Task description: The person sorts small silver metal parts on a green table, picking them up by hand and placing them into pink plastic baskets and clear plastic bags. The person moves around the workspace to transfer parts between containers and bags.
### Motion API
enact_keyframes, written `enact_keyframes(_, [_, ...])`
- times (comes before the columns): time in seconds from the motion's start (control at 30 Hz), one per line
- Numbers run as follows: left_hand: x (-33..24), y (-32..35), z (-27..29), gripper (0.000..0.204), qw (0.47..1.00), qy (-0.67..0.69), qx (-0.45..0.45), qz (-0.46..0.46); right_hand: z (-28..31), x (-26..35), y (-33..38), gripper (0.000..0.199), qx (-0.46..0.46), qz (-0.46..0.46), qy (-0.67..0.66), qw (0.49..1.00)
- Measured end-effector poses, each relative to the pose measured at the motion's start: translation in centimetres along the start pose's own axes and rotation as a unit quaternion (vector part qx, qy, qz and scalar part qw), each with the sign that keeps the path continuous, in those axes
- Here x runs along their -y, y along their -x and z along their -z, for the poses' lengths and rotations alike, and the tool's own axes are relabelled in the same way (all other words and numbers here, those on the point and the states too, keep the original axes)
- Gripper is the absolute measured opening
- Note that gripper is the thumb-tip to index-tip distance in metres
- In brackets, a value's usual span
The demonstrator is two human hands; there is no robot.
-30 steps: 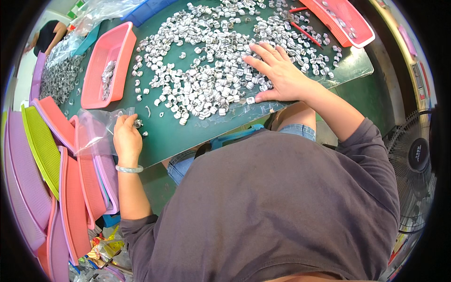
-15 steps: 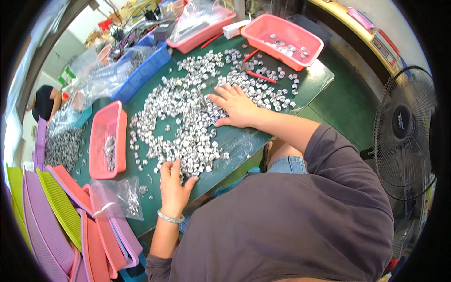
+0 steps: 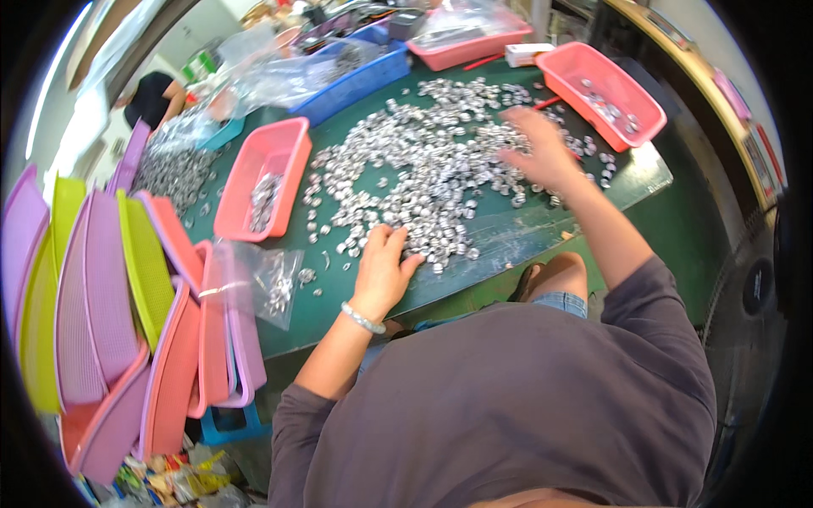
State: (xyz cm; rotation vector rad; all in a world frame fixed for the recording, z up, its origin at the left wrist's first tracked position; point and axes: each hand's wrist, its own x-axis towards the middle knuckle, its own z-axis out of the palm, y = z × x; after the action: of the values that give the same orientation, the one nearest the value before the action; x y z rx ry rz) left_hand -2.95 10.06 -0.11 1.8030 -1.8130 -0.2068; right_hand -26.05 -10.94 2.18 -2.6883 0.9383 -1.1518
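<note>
A wide spread of small, shiny, silver metal rings or beads [image 3: 423,169] covers the green table top. My left hand [image 3: 381,273] rests at the near edge of this spread, its fingers apart and touching the nearest pieces. Over the right part of the spread is my right hand [image 3: 544,154], slightly blurred, fingers stretched and spread, holding nothing that I can see. Beneath and beside it lies a red-handled tool [image 3: 548,102], mostly hidden by the hand; only bits of its red handles show.
A pink basket [image 3: 222,207] with some metal pieces stands left, another pink basket [image 3: 648,127] at far right. A blue bin [image 3: 339,97] stands behind. Stacked purple, green and pink baskets [image 3: 93,296] and a clear bag [image 3: 275,292] are at left. A fan [image 3: 754,288] stands right.
The view has swung left, so the scene sits further right. My right hand has moved right and away from me, from the metal pieces to over the red-handled tool. My left hand stays at the near edge.
</note>
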Motion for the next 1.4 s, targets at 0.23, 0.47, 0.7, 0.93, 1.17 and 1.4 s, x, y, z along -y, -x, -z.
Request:
enact_keyframes(0.23, [3.8, -0.1, 3.3, 0.033, 0.987, -0.039, -0.152, 0.036, 9.4, -12.7, 4.2, 0.047, -0.198, -0.204, 0.180, 0.942])
enact_keyframes(0.47, [5.5, -0.1, 7.2, 0.029, 0.976, -0.046, -0.142, 0.156, 12.0, -22.3, 6.9, 0.063, -0.265, -0.593, -0.186, 0.737])
enact_keyframes(0.7, [5.4, -2.2, 7.7, 0.030, 0.987, -0.050, -0.106, 0.111, 11.7, -22.6, 5.7, 0.034, -0.187, -0.665, -0.357, 0.629])
enact_keyframes(0.93, [7.6, -6.0, 8.8, 0.034, 0.980, 0.006, -0.062, 0.192, 12.5, -21.1, 3.1, 0.028, -0.249, -0.599, -0.412, 0.639])
enact_keyframes(1.17, [16.8, -12.0, 11.7, 0.038, 0.974, -0.015, -0.163, 0.156, 14.7, -19.1, 0.4, 0.035, -0.344, -0.438, -0.476, 0.680])
enact_keyframes(1.4, [29.0, -19.5, 20.2, 0.067, 0.888, -0.059, -0.323, 0.321, 15.9, -17.1, -2.1, 0.036, -0.290, -0.456, -0.392, 0.744])
